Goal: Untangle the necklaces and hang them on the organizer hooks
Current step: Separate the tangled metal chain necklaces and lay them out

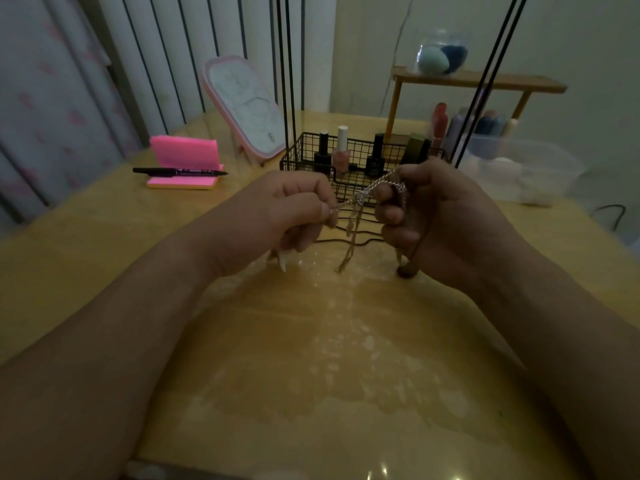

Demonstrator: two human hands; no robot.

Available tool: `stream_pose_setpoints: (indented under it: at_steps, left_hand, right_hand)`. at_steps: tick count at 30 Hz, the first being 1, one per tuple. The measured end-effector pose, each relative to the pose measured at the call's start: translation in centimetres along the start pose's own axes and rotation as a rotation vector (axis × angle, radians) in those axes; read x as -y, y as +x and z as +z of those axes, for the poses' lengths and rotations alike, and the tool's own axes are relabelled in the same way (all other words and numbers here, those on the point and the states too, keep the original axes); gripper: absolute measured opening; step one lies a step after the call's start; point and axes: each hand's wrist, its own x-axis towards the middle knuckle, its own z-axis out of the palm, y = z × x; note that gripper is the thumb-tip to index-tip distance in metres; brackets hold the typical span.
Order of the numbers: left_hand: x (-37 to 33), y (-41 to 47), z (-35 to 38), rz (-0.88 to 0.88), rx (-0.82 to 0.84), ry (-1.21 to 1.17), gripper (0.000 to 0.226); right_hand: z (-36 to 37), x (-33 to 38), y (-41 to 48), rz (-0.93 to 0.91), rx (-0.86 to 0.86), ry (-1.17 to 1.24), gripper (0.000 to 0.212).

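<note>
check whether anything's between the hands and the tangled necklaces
Nothing visible is in the way. The left hand pinches one end of the tangled silvery chain necklaces, and the right hand grips the other.

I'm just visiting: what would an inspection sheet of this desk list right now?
Surface: glossy wooden table, with worn patches.
Job's things: tangled necklaces stretched between the hands, strands dangling; hooks not seen.
Clutter: wire basket of nail polish bottles, pen on a pink notepad, mirror, plastic box.
Hands: left hand pinches the necklaces; right hand grips them.
Cables: thin black cord on the table; cable loop at the right edge.
Surroundings: curtain, wooden shelf with a jar.
</note>
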Motion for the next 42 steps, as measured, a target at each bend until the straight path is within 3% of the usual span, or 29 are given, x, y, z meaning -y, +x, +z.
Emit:
stream_pose_setpoints:
  at_steps: [2, 5, 12, 20, 27, 35, 42]
  left_hand:
    - [-0.1, 0.0, 0.2, 0.008, 0.005, 0.091, 0.017]
    - [-0.5, -0.1, 0.5, 0.024, 0.006, 0.166, 0.019]
    - [-0.2, -0.1, 0.0, 0.029, -0.096, 0.073, 0.022]
    - [0.3, 0.1, 0.0, 0.013, -0.092, 0.1, 0.024]
    - [0.3, 0.2, 0.4, 0.005, -0.081, 0.23, 0.01]
    - [0.9, 0.5, 0.7, 0.09, -0.117, 0.344, 0.006]
    - [1.4, 0.6, 0.8, 0.213, -0.284, 0.477, 0.003]
  right_hand:
    - [-0.1, 0.0, 0.0, -0.027, 0.03, -0.022, 0.004]
    - [-0.3, 0.0, -0.1, -0.047, 0.032, -0.15, 0.019]
    - [-0.7, -0.1, -0.3, 0.072, 0.066, -0.69, 0.018]
    - [-0.4, -0.4, -0.2, -0.022, 0.074, -0.587, 0.012]
    - [-0.3, -1.0, -0.1, -0.023, 0.102, -0.475, 0.015]
    - [0.1, -1.6, 0.0, -0.093, 0.004, -0.588, 0.018]
    - [0.1, -1.9, 0.1, -0.167, -0.098, -0.825, 0.014]
